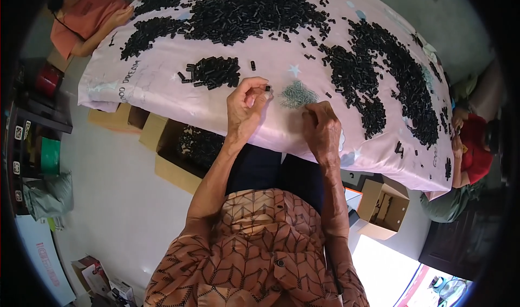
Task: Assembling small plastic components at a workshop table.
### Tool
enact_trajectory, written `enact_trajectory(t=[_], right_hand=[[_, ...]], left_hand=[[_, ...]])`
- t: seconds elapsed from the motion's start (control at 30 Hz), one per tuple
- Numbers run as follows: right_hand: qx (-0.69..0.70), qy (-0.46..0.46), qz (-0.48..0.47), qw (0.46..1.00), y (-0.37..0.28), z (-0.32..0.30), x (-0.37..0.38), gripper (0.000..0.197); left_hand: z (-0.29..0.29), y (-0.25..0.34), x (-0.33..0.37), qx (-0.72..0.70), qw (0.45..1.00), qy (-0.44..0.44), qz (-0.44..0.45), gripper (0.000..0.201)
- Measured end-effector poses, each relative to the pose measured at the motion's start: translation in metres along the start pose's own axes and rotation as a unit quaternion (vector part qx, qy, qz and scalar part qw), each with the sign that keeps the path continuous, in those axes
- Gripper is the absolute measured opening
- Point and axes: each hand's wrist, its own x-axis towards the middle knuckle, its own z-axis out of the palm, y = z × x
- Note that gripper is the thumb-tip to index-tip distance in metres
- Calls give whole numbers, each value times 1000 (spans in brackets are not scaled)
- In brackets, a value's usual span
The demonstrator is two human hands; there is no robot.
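- Using our little silvery heap (299, 95) as the dial's centre, our left hand (246, 105) sits at 9 o'clock, thumb and forefinger pinching a small black piece (267, 89) just above the pink cloth (181, 100).
- Our right hand (323, 129) is at 5 o'clock, fingers curled down by the heap's edge; we honestly can't tell if they're gripping anything.
- The silvery bits are thin and loosely scattered, too tiny for us to make out properly.
- At 10 o'clock we've got one loose black part (253, 65), with a smallish black pile (215, 72) past it.
- Huge black mound (257, 12) at 11, another black spread (352, 71) around 2 to 3.
- Co-worker in orange (86, 17) at 10 o'clock, someone in red (475, 150) near 4.
- Open cardboard box (392, 198) below the table at 5.
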Motion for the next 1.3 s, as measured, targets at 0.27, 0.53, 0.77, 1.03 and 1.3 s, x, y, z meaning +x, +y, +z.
enact_trajectory(t=[0.27,0.53,0.77,1.03,1.3], right_hand=[[90,-95,68,989,7,-11,4,14],[151,-65,105,981,12,-10,0,22],[107,-61,63,990,8,-7,4,21],[94,-35,66,993,8,-2,0,11],[381,-33,115,917,1,-21,-14,14]], left_hand=[[2,1,-1,-5,1000,4,-3,24],[0,0,-1,16,1000,-6,5,29],[1,3,-1,33,999,-9,-14,30],[10,8,-6,-8,997,-67,-42,24],[34,9,-21,-61,984,-161,-38,24]])
